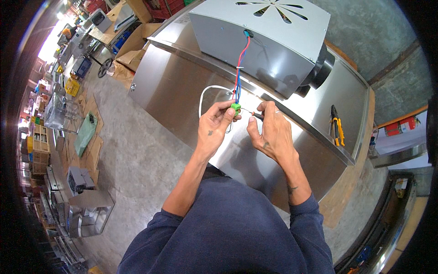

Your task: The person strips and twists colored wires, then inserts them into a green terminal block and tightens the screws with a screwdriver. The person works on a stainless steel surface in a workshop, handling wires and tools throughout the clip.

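Over the bright steel surface [164, 82], the left hand [213, 129] pinches and partly covers a green connector [235, 107], while the right hand [273, 132] grips a screwdriver [258, 116], hiding most of its handle; the screwdriver's long axis slants left and slightly away, its tip toward the connector, though whether they touch is too small to tell. Red and blue wires [238, 75] run from the connector to the grey metal box [273, 57] beyond it, a white cable [201, 98] loops on its left, and yellow-handled pliers [336, 129] lie well apart on the right, jaws pointing away.

Two hands [213, 127] [275, 132], one green connector [236, 107], one screwdriver [258, 116], one grey vented box [278, 48]
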